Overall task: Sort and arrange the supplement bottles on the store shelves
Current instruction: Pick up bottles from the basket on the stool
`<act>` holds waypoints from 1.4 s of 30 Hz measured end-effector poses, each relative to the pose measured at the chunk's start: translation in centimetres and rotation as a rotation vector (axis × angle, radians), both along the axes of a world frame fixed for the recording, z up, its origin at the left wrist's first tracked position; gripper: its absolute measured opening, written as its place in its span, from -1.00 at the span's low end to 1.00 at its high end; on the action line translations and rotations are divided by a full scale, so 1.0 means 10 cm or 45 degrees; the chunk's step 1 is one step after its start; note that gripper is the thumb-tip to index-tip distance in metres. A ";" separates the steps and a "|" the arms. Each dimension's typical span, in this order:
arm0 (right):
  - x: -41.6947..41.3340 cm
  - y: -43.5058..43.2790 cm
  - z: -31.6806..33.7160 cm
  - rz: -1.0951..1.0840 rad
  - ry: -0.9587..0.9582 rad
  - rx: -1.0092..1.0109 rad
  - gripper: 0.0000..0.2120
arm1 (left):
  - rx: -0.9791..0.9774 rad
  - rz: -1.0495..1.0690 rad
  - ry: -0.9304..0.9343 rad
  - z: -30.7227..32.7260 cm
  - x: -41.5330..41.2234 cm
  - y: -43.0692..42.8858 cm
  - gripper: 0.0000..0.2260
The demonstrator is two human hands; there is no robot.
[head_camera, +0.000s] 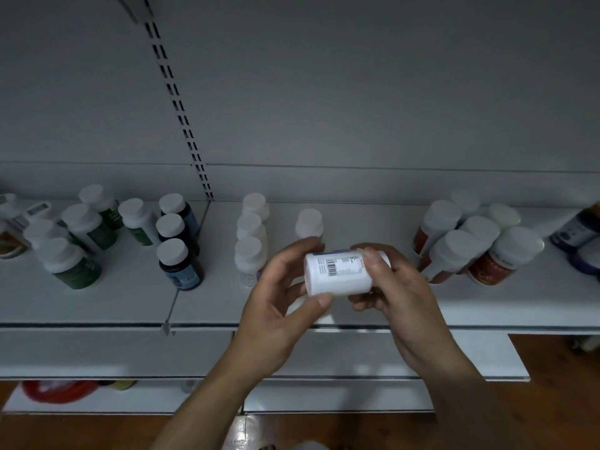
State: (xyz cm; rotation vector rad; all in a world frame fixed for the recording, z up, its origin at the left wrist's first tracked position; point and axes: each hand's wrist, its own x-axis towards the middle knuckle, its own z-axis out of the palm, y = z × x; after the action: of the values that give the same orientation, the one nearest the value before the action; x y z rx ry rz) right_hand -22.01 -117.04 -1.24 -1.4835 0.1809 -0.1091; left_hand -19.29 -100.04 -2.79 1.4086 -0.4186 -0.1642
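In the head view, a white plastic bottle [337, 274] is held in both hands above the front part of a white shelf [130, 303]. It is a smooth cylinder, wrapped in a white label on which a barcode and fine print are seen, with a purple edge at the far side. It is laid on its side, its long axis running left to right.

Its left end is held in the grip of the left hand [276, 306], thumb at the near side and fingers curled over the far side. The right end is covered by the grip of the right hand [399, 297].

On the shelf, white-capped bottles stand in groups: green-labelled bottles [74, 264] at the left, dark blue-labelled bottles [178, 264] beside them, plain white bottles [250, 254] behind the left hand, and orange-labelled bottles [500, 258] at the right.
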 end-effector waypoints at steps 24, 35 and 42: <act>-0.07 0.02 0.04 0.057 -0.087 -0.083 -0.49 | 0.090 0.069 0.073 0.06 -0.01 0.00 -0.60; -0.07 0.03 0.02 -0.074 -0.070 -0.230 -0.64 | 0.465 0.151 -0.066 -0.06 0.00 0.00 -0.54; -0.06 0.01 -0.06 -0.074 -0.106 -0.564 -0.55 | 0.630 0.220 -0.315 -0.14 0.02 -0.21 -0.57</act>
State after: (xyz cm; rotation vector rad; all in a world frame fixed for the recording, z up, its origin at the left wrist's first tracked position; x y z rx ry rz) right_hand -22.60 -116.92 -1.80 -1.9113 0.1371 -0.2705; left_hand -19.05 -102.10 -4.18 1.9558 -0.4759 0.0548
